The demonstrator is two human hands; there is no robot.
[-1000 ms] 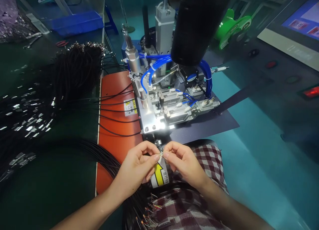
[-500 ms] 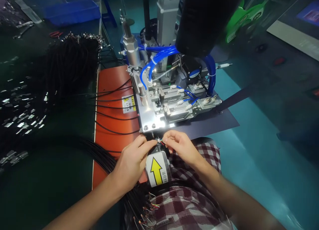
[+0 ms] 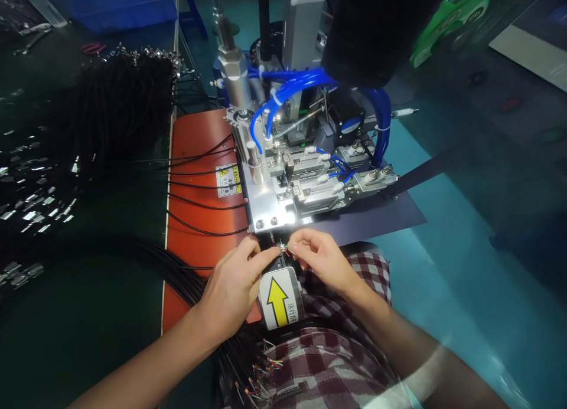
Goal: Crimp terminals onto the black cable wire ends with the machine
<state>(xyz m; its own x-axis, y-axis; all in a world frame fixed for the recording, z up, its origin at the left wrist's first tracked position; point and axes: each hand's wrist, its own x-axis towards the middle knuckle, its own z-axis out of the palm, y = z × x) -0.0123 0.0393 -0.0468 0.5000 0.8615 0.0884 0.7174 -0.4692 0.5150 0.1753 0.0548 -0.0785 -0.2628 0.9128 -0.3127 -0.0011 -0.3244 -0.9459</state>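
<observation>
Presently, in the head view, the right hand (image 3: 325,264) pinches fine wires (image 3: 286,251) at the machine's (image 3: 266,202) near edge. The left hand (image 3: 233,285) sets its thumb beside them; whether its fingers grip cannot be told. Nearer, an arrow label (image 3: 279,300) reads "运行方", the character after it partly hidden. To the left, an orange panel (image 3: 199,128) bears a warning label (image 3: 228,180) with a yellow triangle; its small print is illegible.
</observation>
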